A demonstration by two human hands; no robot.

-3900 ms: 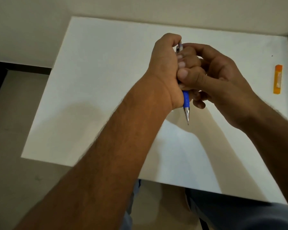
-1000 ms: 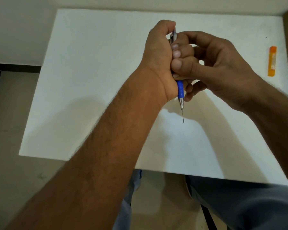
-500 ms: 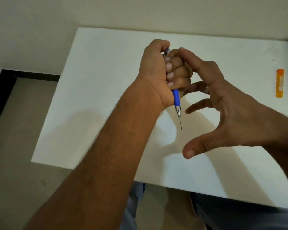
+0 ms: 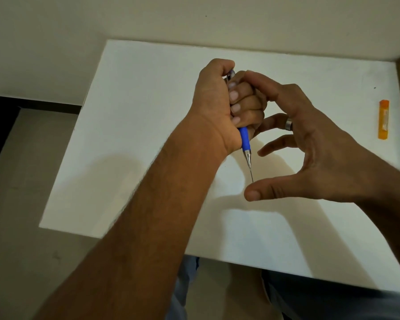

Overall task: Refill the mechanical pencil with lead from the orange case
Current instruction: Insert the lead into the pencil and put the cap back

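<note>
The left hand [image 4: 219, 105] is closed in a fist around the barrel of the mechanical pencil [image 4: 244, 140], held up over the white surface [image 4: 148, 112] near its middle. The pencil's long axis runs nearly upright in the view, cap end hidden at the top of the fist beside the thumb, blue grip and metal cone poking out below, tip toward the person. A thin length of lead [image 4: 251, 175] sticks out of the cone.

Just to the right, the right hand [image 4: 314, 144] is spread wide and holds nothing. Its forefinger reaches up to touch or nearly touch the top of the left fist, and its thumb lies below the tip, so that the lead's free end sits just above the thumb; whether they touch cannot be told. This is the relation the next move likely turns on: the lead points down into the open span of the right hand, which is the nearer free hand to pinch it or press it back in.

Far right, near the surface's edge and well apart from both hands, the orange case [image 4: 383, 119] lies flat with its long axis running away from the person. It looks closed; what it holds cannot be seen. The right hand is the nearer one to it.
</note>
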